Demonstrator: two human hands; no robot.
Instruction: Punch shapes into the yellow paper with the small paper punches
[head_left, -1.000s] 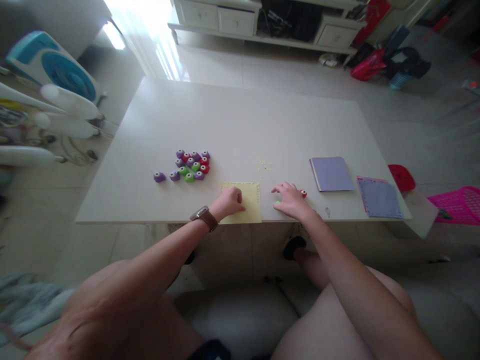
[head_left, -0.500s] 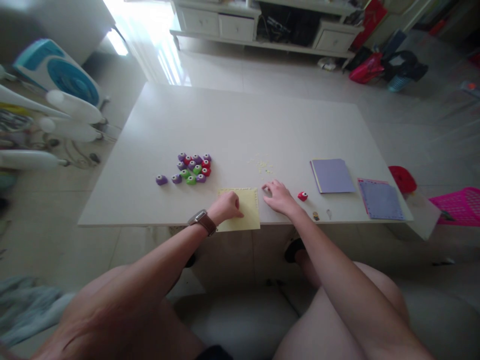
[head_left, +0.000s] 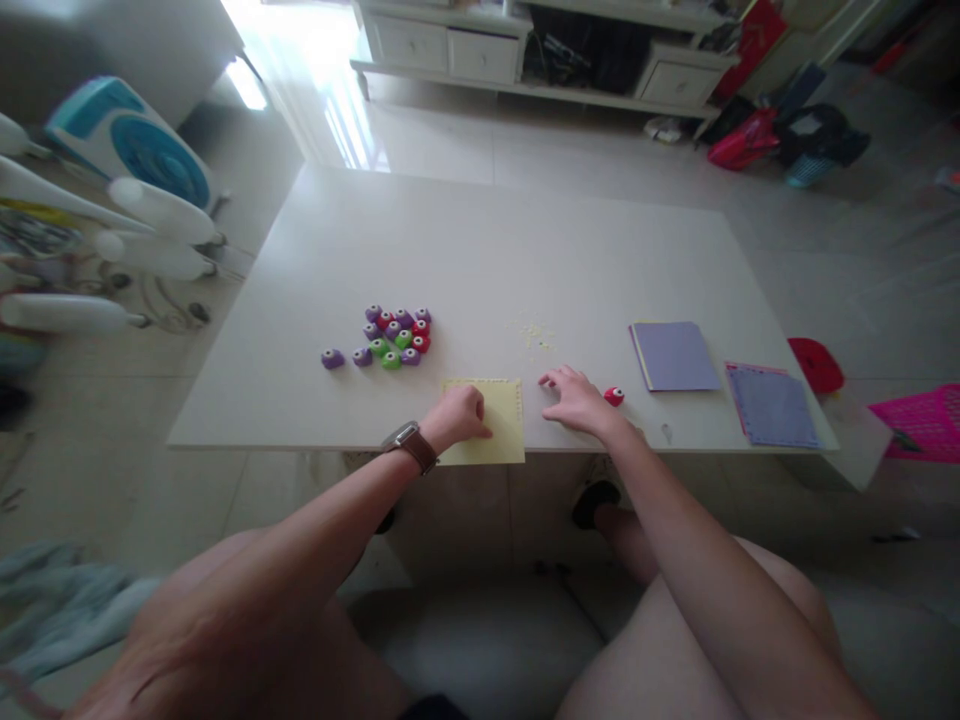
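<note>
Head view. Yellow paper sheet (head_left: pixel 495 435): square, pale, dotted row along its top and right edges, lying at the table (head_left: pixel 480 250) near edge. Left hand (head_left: pixel 459 416): loosely curled, knuckles pressing the sheet flat. Right hand (head_left: pixel 576 400): fingers spread, holding nothing, on the tabletop between sheet and red punch (head_left: pixel 614 396).

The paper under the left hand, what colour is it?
Pale yellow. The paper shows best in the head view, under the left hand.
</note>
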